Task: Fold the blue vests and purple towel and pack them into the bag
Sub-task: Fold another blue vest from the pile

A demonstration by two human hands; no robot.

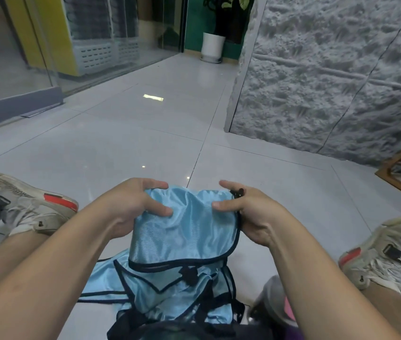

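A light blue vest (187, 229) with dark navy trim is held up folded in front of me over the floor. My left hand (135, 204) grips its left edge, thumb on top and fingers curled over the fabric. My right hand (246, 212) pinches its right edge by the trim. More blue vests (170, 293) lie crumpled on the tiles below, between my legs. A dark bag (182, 330) shows at the bottom edge, partly hidden. A bit of purple towel (292, 333) peeks out beside my right forearm.
I sit on a glossy grey tiled floor (145, 133) with my shoes spread left (22, 204) and right (386, 251). A rough grey wall (329, 77) stands at right, a wooden frame (400, 168) by it, a glass partition (35, 57) at left, a potted plant (213, 45) far back.
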